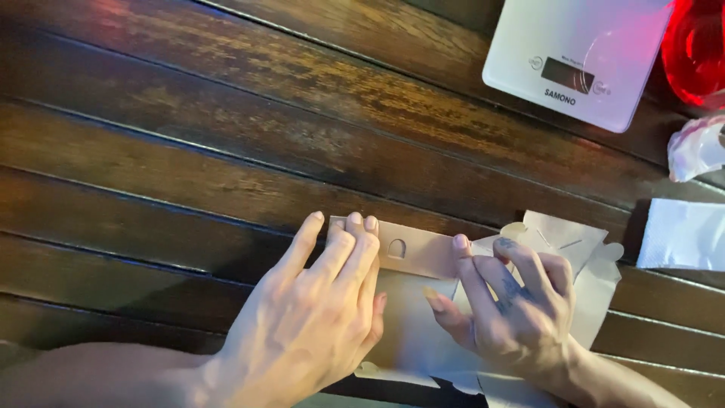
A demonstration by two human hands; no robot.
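A flat, unfolded cardboard box blank [411, 302] lies on the dark wooden slatted table [226, 151] near its front edge. Its far flap [411, 253], with a small arch-shaped cutout, is bent upward. My left hand [310, 317] presses flat on the left part of the blank, fingertips on the raised flap's left end. My right hand [513, 306] rests on the blank's right side, index finger touching the flap's right end and thumb tucked under. More white flaps of the blank [581, 257] stick out to the right of that hand.
A white digital kitchen scale [574, 53] sits at the far right. Beside it stands a red translucent container [695, 49], with a crumpled plastic wrapper [695, 147] below and a white folded paper or napkin [683, 234] at the right edge.
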